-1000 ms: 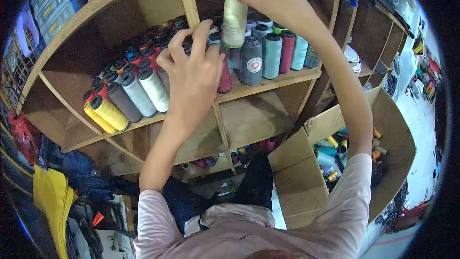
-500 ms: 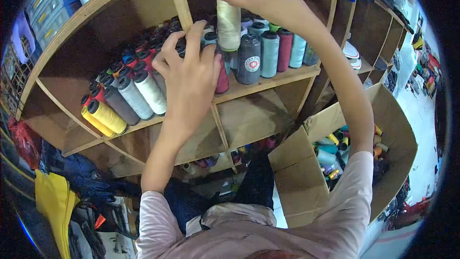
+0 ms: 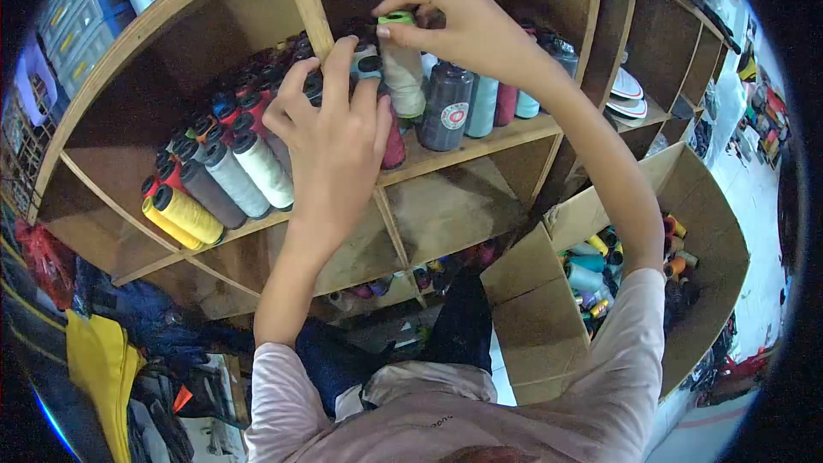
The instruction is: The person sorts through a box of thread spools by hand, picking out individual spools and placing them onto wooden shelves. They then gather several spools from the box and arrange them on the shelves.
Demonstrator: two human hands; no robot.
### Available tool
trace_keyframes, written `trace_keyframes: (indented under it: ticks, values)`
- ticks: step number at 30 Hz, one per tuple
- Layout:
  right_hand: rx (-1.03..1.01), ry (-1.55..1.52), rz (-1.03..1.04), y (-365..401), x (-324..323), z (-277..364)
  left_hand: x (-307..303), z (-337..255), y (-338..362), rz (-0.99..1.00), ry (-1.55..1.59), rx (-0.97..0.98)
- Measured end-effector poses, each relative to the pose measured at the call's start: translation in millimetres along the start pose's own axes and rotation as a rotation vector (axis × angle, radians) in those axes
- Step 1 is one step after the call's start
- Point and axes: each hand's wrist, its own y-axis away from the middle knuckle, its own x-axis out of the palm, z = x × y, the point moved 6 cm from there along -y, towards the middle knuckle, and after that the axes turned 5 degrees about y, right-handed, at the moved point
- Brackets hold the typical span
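My right hand (image 3: 463,30) grips the top of a cream thread spool (image 3: 401,73) with a green rim, which stands nearly upright among the spools on the wooden shelf (image 3: 463,150). Just right of it is a dark grey spool (image 3: 445,111) with a round red and white label. My left hand (image 3: 330,133) is spread in front of the spools, fingers apart and bent, beside a dark red spool (image 3: 393,141). White (image 3: 264,173) and yellow spools (image 3: 193,216) lean in a row to the left.
An open cardboard box (image 3: 536,317) with many thread spools stands at the lower right. White-edged items (image 3: 628,96) lie in the shelf compartment on the right. Yellow material (image 3: 99,369) hangs at the lower left, and blue plastic drawers (image 3: 86,13) stand at the upper left.
My right hand has moved down with the cream spool, which is now lower, between the neighbouring spools. My left hand has hardly moved.
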Motion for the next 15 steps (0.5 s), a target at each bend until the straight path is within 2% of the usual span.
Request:
trace_keyframes:
  ticks: [7, 13, 15]
  values:
    - [-0.003, -0.008, 0.006, 6.1, 1.6, -5.5, 0.0, -4.4, -7.9, -0.019, -0.021, -0.053]
    - [-0.034, -0.03, -0.08, 7.0, -4.3, -3.9, -5.5, -6.7, -34.4, -0.136, 0.033, 0.035]
    - [0.01, -0.017, -0.068, 8.9, -4.8, -7.3, -5.5, -8.5, -38.7, -0.086, 0.037, 0.039]
